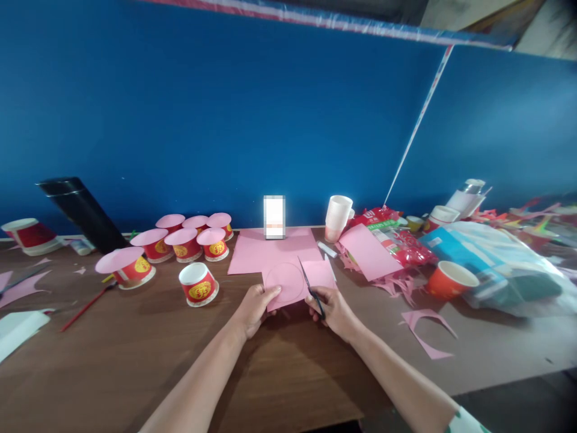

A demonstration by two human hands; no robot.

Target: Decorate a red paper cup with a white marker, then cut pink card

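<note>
Between thumb and fingers, my left hand [258,308] grips a pink paper sheet [285,282] at its lower left corner. A circle outline is drawn on that sheet. My right hand [332,308] is closed around the dark handles of a pair of scissors [316,296]. The scissor blades point up and away along the sheet's right edge, just outside the circle. Beneath and behind lies a larger pink sheet [247,249] on the table. To the left stands an upside-down red paper cup [199,288] with a yellow emblem.
Several red cups topped with pink discs [119,261] stand at left, near a black thermos [83,210] and a red paintbrush [88,307]. Right are stacked white cups [338,216], a red packet [408,243], an orange cup [451,279], a plastic bag [518,270] and a pink offcut [426,337].
</note>
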